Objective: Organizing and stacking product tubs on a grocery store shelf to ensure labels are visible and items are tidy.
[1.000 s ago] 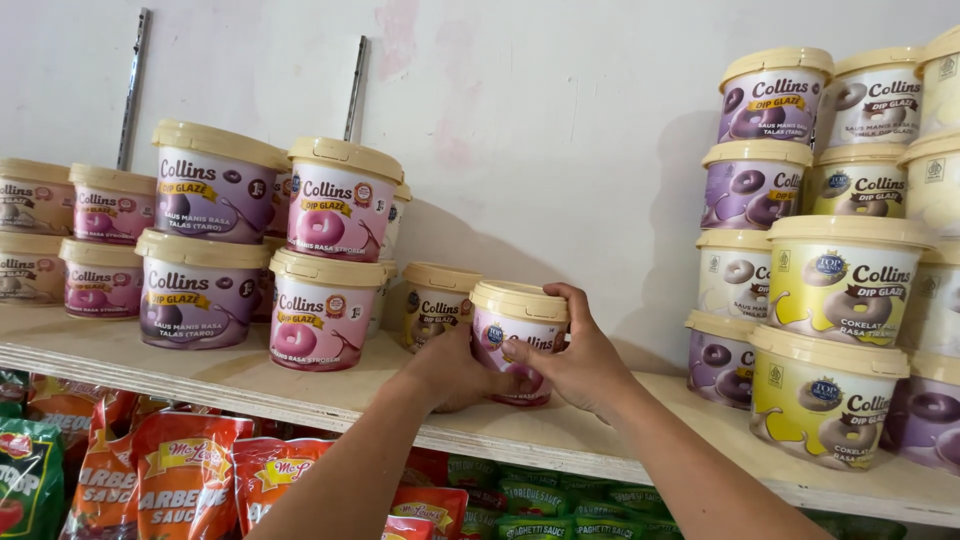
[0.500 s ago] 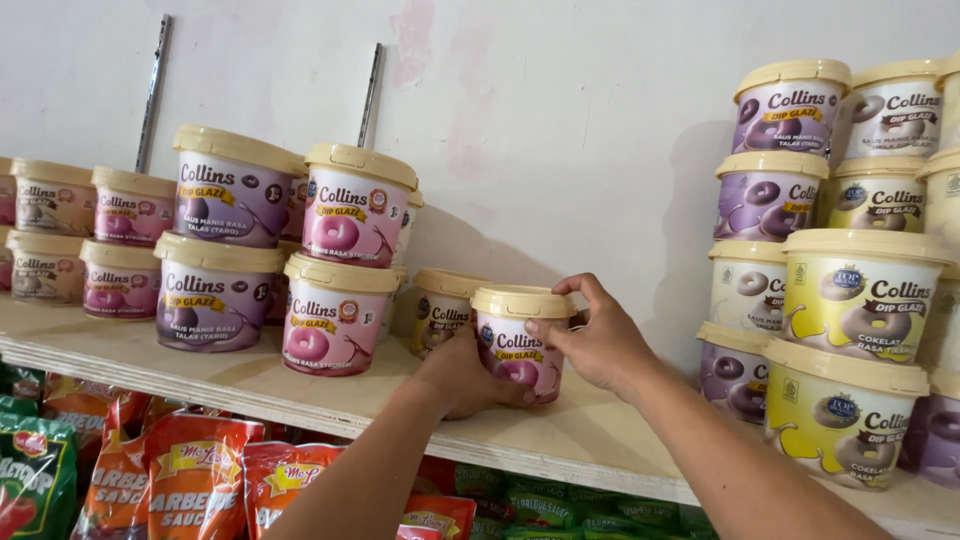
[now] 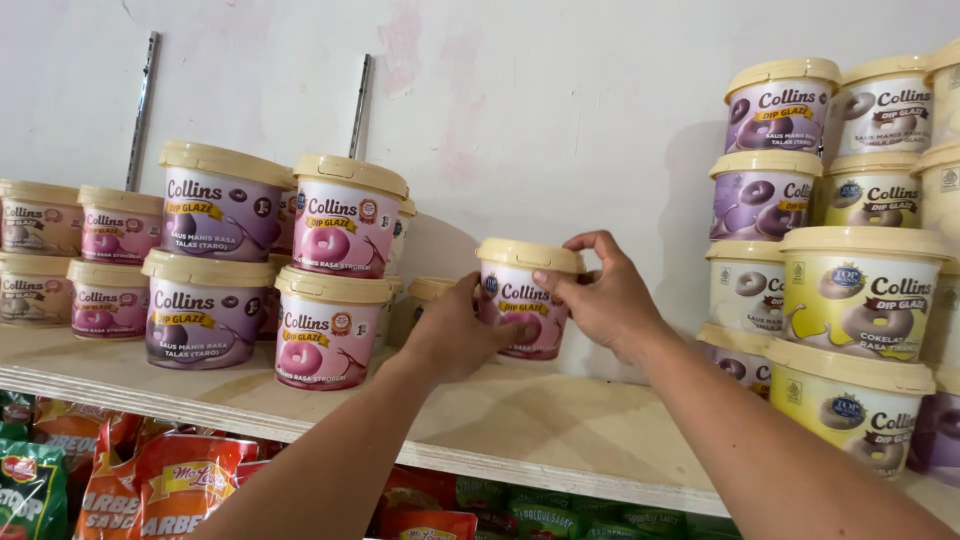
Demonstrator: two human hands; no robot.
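Nearest, below the hands, red and green plastic snack bags (image 3: 150,480) crowd the lower level under the pale wooden shelf board (image 3: 530,420). Above that board the left hand (image 3: 455,330) and the right hand (image 3: 600,295) both grasp a small round tub with a pink label and a cream plastic lid (image 3: 525,300): the left hand cups its lower left side, with the thumb across the front, and the right hand pinches the lid rim and upper right side between thumb and fingers. The tub sits between the hands, at or just above the shelf board (whether its base touches the wood cannot be told). Just behind the left hand another small cream-lidded tub (image 3: 428,292) peeks out. To the left of the hands stand larger tubs stacked two high, purple-labelled ones (image 3: 205,270) beside pink-labelled ones (image 3: 335,275), and smaller tubs (image 3: 75,260) farther left. To the right of the hands rise stacks of yellow-labelled and purple-labelled tubs (image 3: 850,300). Farthest back is the white wall (image 3: 540,110) with two metal shelf rails (image 3: 360,105).
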